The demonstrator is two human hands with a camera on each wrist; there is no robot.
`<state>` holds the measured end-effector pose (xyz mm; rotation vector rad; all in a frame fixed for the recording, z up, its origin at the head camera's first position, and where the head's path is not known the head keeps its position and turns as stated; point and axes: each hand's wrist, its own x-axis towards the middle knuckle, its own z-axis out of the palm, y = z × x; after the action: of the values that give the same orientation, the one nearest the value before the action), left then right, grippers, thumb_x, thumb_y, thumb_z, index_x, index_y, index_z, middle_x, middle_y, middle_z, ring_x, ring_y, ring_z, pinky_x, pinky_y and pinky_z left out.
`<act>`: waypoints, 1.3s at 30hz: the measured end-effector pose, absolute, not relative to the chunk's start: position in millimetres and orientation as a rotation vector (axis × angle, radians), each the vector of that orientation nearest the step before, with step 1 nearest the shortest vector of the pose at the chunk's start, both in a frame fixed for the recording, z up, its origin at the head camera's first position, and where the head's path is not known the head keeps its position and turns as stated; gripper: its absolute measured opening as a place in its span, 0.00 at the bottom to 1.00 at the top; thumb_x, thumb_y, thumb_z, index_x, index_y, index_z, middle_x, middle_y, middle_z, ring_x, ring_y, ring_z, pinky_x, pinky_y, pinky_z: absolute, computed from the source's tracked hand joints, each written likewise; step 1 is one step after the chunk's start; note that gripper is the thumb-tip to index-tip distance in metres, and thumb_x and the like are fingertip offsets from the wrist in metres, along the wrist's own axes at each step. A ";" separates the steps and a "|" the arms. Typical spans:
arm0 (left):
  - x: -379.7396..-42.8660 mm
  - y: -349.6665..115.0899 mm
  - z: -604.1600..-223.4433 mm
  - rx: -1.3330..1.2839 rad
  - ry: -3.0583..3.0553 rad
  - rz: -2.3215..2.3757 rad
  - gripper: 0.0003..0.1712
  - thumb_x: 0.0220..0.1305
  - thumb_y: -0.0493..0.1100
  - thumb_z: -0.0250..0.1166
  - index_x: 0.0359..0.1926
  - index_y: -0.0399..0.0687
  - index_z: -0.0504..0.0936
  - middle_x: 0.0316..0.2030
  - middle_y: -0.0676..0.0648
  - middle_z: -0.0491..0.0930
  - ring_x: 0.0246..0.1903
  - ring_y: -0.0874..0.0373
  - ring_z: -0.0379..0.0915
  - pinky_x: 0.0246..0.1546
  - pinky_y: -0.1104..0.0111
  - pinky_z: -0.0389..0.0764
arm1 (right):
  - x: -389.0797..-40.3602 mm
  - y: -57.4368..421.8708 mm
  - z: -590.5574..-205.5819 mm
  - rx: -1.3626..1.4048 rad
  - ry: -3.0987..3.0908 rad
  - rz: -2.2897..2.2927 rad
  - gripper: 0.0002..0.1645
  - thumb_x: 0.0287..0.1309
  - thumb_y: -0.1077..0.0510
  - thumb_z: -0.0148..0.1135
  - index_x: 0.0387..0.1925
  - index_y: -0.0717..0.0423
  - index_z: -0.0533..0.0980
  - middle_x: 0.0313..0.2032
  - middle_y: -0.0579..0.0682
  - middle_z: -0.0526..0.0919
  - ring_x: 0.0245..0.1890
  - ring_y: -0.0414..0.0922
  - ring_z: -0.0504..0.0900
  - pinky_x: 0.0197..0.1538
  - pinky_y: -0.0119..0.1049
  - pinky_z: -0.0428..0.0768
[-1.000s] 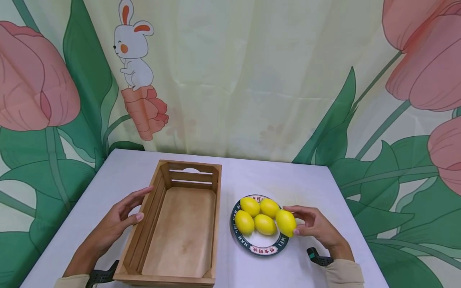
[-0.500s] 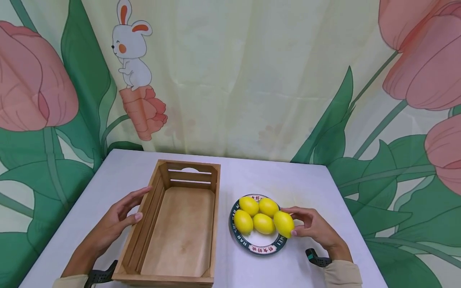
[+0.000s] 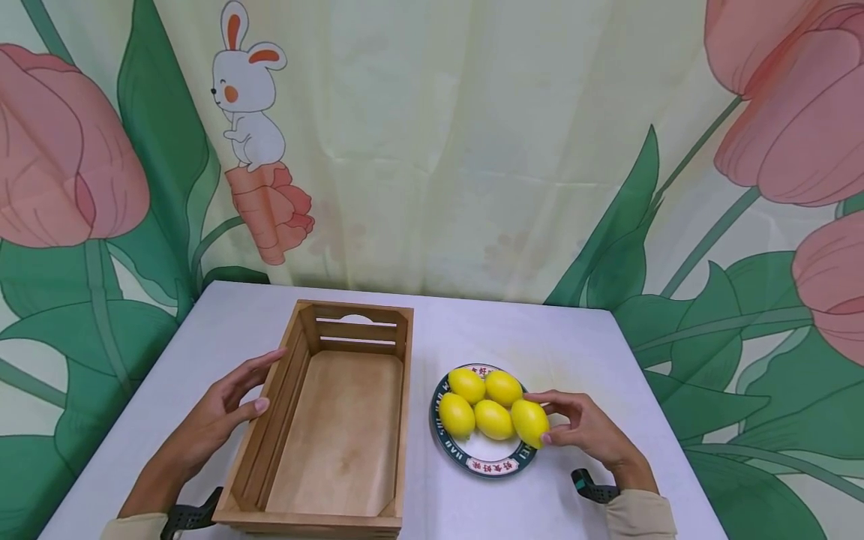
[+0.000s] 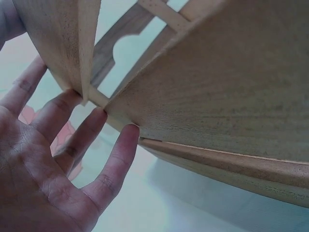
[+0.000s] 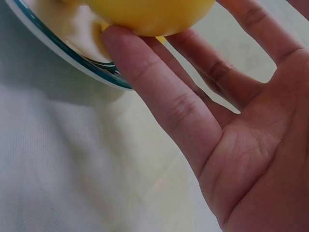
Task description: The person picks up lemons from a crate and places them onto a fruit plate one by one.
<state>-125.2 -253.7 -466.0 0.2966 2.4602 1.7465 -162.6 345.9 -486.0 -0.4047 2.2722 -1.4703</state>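
My right hand (image 3: 587,431) pinches a yellow lemon (image 3: 529,422) between thumb and fingers at the right rim of a round plate (image 3: 491,466). In the right wrist view the lemon (image 5: 154,14) lies against my fingertips, with the plate's green-edged rim (image 5: 72,60) beyond. Several more lemons (image 3: 493,419) sit together on the plate, which has a white middle and a dark lettered border. On the left, my left hand (image 3: 219,416) touches the outer side of a wooden crate (image 3: 270,450). Its fingers (image 4: 118,162) are spread and fairly straight against the slats in the left wrist view.
The crate's bare floor (image 3: 344,427) faces up, and its far end has slats with a cut-out handle. Both stand on a white-covered table (image 3: 574,345). Behind it hangs a curtain (image 3: 439,150) printed with tulips and a rabbit.
My right hand and its lemon have shifted slightly left and down, closer in to the plate. The left hand stays against the crate, and the head view has moved a little.
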 end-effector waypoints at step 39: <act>-124.2 -252.9 -463.7 0.301 2.468 1.732 0.36 0.72 0.43 0.57 0.76 0.69 0.57 0.77 0.57 0.53 0.69 0.73 0.52 0.61 0.23 0.51 | -146.7 303.3 -472.2 -0.046 2.661 -1.091 0.33 0.42 0.48 0.81 0.55 0.31 0.81 0.59 0.44 0.81 0.49 0.47 0.80 0.47 0.40 0.82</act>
<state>-124.2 -252.9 -463.7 0.3005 2.4679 1.7319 -146.7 303.3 -472.2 -0.0463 2.6606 -1.0915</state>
